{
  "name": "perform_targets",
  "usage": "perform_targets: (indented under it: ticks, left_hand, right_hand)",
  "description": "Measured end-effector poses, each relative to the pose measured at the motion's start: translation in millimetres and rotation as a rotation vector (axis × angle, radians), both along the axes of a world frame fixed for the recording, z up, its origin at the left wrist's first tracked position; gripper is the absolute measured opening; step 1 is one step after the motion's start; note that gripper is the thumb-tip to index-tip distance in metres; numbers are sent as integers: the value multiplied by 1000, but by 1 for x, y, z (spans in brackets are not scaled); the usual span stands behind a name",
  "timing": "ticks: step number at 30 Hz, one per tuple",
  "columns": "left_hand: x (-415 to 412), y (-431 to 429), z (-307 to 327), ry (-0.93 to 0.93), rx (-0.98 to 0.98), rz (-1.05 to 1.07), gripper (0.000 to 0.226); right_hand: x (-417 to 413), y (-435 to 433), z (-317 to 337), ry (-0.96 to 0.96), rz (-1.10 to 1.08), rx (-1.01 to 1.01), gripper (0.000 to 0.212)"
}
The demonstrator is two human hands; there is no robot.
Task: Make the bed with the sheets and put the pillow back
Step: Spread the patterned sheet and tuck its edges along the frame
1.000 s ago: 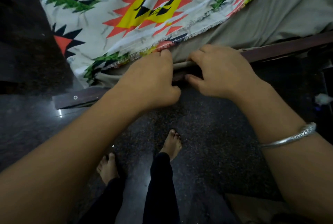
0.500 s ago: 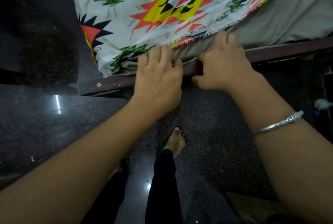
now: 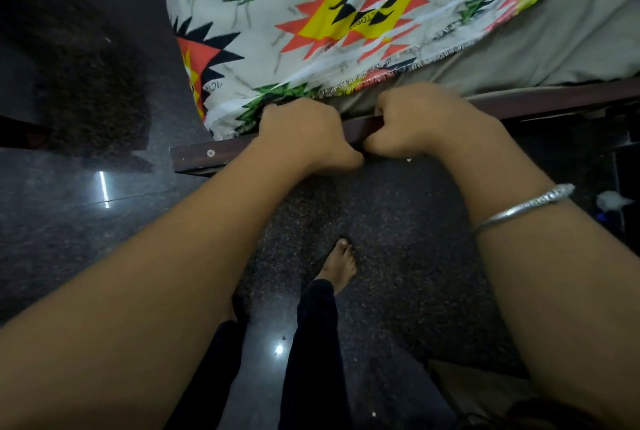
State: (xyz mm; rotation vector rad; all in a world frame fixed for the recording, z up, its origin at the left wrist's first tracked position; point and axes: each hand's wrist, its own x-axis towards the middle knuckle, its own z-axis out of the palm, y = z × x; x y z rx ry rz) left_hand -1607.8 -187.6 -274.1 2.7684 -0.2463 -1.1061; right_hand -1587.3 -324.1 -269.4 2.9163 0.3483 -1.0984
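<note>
A patterned sheet (image 3: 346, 14), white with yellow, orange, green and black shapes, lies over the bed, its frayed hem hanging at the near side. Under it shows a grey sheet (image 3: 554, 48) covering the mattress. My left hand (image 3: 304, 131) is curled at the hem of the patterned sheet, right at the dark wooden bed rail (image 3: 194, 156). My right hand (image 3: 426, 124) is curled round the grey sheet's lower edge where it meets the rail. The fingertips of both hands are hidden in the gap. No pillow is in view.
I stand barefoot on a dark polished stone floor (image 3: 398, 239) close to the bed's corner; one foot (image 3: 341, 263) shows below my arms. A silver bangle (image 3: 523, 208) is on my right wrist. A small white thing (image 3: 611, 201) lies on the floor at the right.
Both hands went from flat fingers pressing on the sheet edge to curled fists at the rail. The view has shifted so the bed's corner sits further right.
</note>
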Motion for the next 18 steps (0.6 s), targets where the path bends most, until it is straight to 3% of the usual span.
perform_targets:
  ticks: [3, 7, 8, 10, 12, 15, 18]
  left_hand:
    - [6, -7, 1, 66, 83, -22, 37]
    - [11, -20, 9, 6, 168, -45, 25]
    - [12, -22, 11, -25, 183, -60, 21]
    - [10, -23, 15, -84, 206, -86, 19]
    - [5, -23, 19, -116, 246, -115, 24]
    - [5, -38, 31, -182, 314, -157, 18]
    - [18, -87, 43, -270, 150, -219, 18]
  right_hand:
    - [1, 2, -7, 75, -8, -76, 65]
    - [-3, -1, -15, -7, -100, -27, 58]
    - [-2, -8, -17, -1, -130, 60, 52]
    - [-4, -29, -15, 17, -326, 441, 32]
    - [-3, -59, -13, -121, -596, 720, 13]
    - [1, -117, -16, -382, -718, 616, 11]
    - [13, -169, -16, -511, -767, 492, 15]
